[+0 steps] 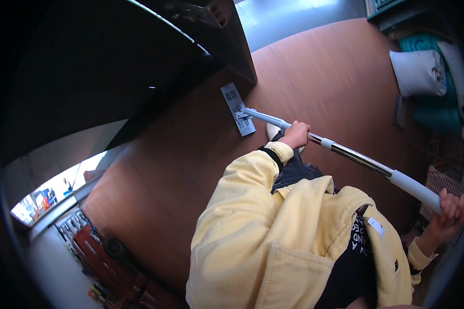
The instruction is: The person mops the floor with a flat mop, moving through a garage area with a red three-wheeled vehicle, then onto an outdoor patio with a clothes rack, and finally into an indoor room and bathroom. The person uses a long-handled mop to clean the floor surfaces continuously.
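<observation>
A flat mop (pixel 363 158) with a metal pole slants across the view, and its grey rectangular head (pixel 246 126) lies on the reddish-brown floor (pixel 191 134). My left hand (pixel 296 135) is closed round the pole's lower part, not far from the head. Farther up, at the right rim, my right hand (pixel 450 208) grips the end of the thick white handle. Both sleeves are yellow with dark cuffs beneath. Below my left hand a shoe (pixel 274 133) shows in part beside the pole.
A large dark piece of furniture (pixel 245 56) rises at the upper left, its lower corner close to the mop head. White and teal sacks (pixel 417 72) are piled at the far right. Red tool-like items (pixel 95 252) stand at the lower left, near a bright gap. Grey flooring (pixel 299 18) begins at the far edge.
</observation>
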A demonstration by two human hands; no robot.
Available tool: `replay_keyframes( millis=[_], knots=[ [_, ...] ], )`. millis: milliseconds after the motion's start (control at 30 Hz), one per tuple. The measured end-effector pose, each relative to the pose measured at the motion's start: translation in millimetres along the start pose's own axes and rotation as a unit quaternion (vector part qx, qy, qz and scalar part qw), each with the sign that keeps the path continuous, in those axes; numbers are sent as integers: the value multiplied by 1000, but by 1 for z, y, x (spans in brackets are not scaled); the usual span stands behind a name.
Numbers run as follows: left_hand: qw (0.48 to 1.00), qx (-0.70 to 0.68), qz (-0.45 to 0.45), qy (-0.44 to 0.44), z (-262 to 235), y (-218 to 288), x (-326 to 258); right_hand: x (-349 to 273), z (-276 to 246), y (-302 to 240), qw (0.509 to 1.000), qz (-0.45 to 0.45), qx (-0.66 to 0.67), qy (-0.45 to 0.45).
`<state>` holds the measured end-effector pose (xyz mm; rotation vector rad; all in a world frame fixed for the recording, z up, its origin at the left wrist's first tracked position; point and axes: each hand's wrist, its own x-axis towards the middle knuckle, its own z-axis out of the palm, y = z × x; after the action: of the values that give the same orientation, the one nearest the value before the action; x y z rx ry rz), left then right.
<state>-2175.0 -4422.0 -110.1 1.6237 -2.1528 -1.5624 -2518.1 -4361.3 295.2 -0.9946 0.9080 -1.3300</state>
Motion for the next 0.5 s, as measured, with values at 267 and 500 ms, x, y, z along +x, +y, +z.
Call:
replay_keyframes(
  millis=[267, 500],
  knots=[
    [977, -65, -86, 181, -40, -94, -35, 138, 25, 92, 968, 112, 58, -219],
    [833, -314, -217, 400, -61, -288, -137, 172, 214, 285, 866, 327, 151, -347]
  ],
)
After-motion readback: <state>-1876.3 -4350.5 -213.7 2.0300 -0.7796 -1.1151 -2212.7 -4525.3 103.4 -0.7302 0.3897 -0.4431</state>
